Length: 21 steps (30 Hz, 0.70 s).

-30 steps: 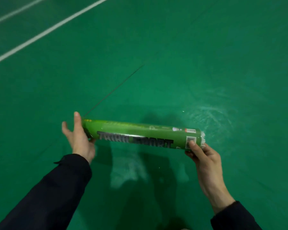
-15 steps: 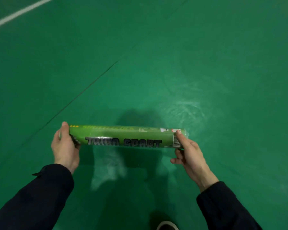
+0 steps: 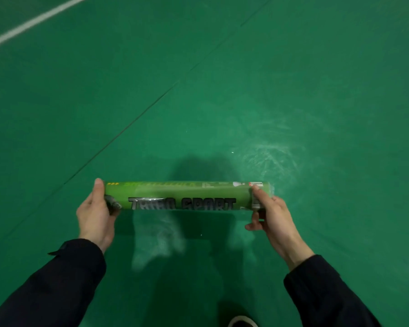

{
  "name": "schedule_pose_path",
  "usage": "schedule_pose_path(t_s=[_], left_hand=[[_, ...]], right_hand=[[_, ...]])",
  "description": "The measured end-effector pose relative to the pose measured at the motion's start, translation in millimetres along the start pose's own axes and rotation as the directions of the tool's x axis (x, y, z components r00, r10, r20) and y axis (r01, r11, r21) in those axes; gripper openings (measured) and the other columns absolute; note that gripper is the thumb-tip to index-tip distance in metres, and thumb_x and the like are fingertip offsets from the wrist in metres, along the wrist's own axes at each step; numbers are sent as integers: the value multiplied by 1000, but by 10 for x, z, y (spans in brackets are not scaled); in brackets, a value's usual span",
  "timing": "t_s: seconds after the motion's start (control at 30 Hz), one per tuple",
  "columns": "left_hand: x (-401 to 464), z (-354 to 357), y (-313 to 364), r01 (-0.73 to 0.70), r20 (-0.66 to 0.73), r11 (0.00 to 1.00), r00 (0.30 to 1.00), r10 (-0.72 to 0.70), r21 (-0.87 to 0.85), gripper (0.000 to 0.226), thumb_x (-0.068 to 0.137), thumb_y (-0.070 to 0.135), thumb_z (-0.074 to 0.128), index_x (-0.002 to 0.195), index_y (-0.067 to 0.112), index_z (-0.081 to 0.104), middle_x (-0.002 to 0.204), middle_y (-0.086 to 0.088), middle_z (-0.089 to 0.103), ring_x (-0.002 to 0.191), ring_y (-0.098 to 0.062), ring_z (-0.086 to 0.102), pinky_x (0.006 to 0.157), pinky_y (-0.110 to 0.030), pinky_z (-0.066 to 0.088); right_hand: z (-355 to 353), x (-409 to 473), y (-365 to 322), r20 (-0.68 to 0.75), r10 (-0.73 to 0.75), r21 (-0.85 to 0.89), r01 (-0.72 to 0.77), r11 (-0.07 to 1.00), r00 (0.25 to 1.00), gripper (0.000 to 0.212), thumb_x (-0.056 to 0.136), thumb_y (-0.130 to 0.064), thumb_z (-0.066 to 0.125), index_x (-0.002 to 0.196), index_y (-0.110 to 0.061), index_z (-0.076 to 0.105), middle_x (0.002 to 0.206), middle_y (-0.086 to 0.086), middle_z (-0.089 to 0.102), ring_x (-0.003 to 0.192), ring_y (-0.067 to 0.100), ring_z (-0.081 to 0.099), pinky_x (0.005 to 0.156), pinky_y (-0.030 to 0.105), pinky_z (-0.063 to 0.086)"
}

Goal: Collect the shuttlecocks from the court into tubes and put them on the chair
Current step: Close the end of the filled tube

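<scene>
- Tube (image 3: 187, 196) sits lower centre of frame, level, held in the air above the green floor (image 3: 293, 79).
- Left hand (image 3: 95, 214) is curled around the tube's left end, thumb on top; it looks clamped on the end, with something dark, maybe a cap, under the fingers.
- Right hand (image 3: 270, 214) pinches the right end, thumb over the barcode label (image 3: 256, 199), other fingers loosely curled below.
- Risk: the right end looks pale and possibly uncapped, can't tell; if open, tilting that side down could spill shuttlecocks.
- Risk: the right grip is light, at the very end; a slip would drop the tube, and it would likely roll.
- Risk: squeezing the ends could dent the tube, guess only.
- No loose shuttlecocks or chair in view, so the carry target isn't visible.
- Writing: big dark letters along the tube, second word reads "SPORT", first word blurred, unsure; small yellow marks at the upper left end, unreadable.
- White line (image 3: 33, 22) upper left; shoe (image 3: 242, 322) at bottom edge.
</scene>
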<state>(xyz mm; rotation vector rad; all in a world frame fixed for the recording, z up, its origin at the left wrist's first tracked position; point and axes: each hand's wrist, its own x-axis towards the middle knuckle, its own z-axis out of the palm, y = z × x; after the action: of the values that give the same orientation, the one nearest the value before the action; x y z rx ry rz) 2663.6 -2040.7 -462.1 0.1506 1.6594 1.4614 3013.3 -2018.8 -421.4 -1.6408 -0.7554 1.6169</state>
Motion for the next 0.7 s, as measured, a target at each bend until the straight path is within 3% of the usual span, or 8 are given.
schedule_pose_path(t_s=[0.07, 0.17, 0.23, 0.37, 0.5, 0.6, 0.7], left_hand=[[14, 21, 16, -27, 50, 999, 998, 25, 48, 31, 102, 48, 57, 96, 18, 61, 92, -1, 66, 83, -14, 65, 100, -44, 52], [-25, 97, 44, -126, 79, 982, 990, 116, 142, 37, 103, 52, 53, 101, 18, 68, 99, -1, 73, 94, -14, 69, 96, -41, 56], [-64, 138, 63, -165, 127, 966, 982, 141, 198, 43, 99, 56, 55, 106, 18, 72, 103, 2, 74, 99, -12, 69, 100, -41, 55], [-119, 173, 150, -188, 165, 924, 976, 140, 333, 84, 79, 83, 60, 133, 19, 69, 130, 6, 72, 125, -11, 64, 113, -44, 47], [-216, 223, 211, -278, 182, 836, 959, 216, 474, 70, 94, 73, 49, 131, 18, 70, 130, 3, 71, 121, -11, 64, 109, -38, 50], [-281, 231, 236, -358, 257, 741, 933, 253, 568, 46, 97, 62, 49, 117, 26, 69, 102, 10, 71, 85, -6, 63, 82, -20, 51], [-271, 219, 265, -403, 320, 745, 910, 263, 532, 54, 94, 62, 53, 131, 25, 64, 108, 14, 71, 95, 0, 66, 95, -25, 52]], right_hand=[[7, 7, 106, -141, -44, 79, 55, 995, 989, 32, 100, -38, 62, 99, -7, 72, 67, 5, 52, 48, 13, 44, 54, 32, 58], [-39, 4, 197, -226, -59, 155, 95, 983, 972, 33, 99, -39, 63, 108, -8, 69, 79, 4, 66, 48, 13, 48, 53, 28, 58], [-60, 2, 210, -229, -44, 227, 97, 969, 972, 38, 94, -43, 65, 109, -9, 70, 87, 5, 68, 51, 11, 50, 53, 25, 57], [-89, 23, 220, -198, -37, 279, 92, 956, 980, 55, 86, -49, 65, 119, -6, 69, 97, 7, 66, 51, 9, 50, 53, 25, 59], [-139, 22, 204, -192, -56, 338, 120, 934, 980, 48, 90, -46, 63, 117, -7, 69, 111, 15, 62, 51, 9, 49, 50, 25, 57], [-147, 16, 170, -187, -70, 348, 133, 928, 980, 40, 90, -47, 62, 111, -14, 71, 111, 14, 64, 49, 8, 48, 50, 25, 57], [-101, -32, 225, -185, -63, 368, 128, 921, 981, 45, 86, -49, 62, 112, -12, 70, 98, 6, 66, 47, 7, 48, 49, 24, 56]])
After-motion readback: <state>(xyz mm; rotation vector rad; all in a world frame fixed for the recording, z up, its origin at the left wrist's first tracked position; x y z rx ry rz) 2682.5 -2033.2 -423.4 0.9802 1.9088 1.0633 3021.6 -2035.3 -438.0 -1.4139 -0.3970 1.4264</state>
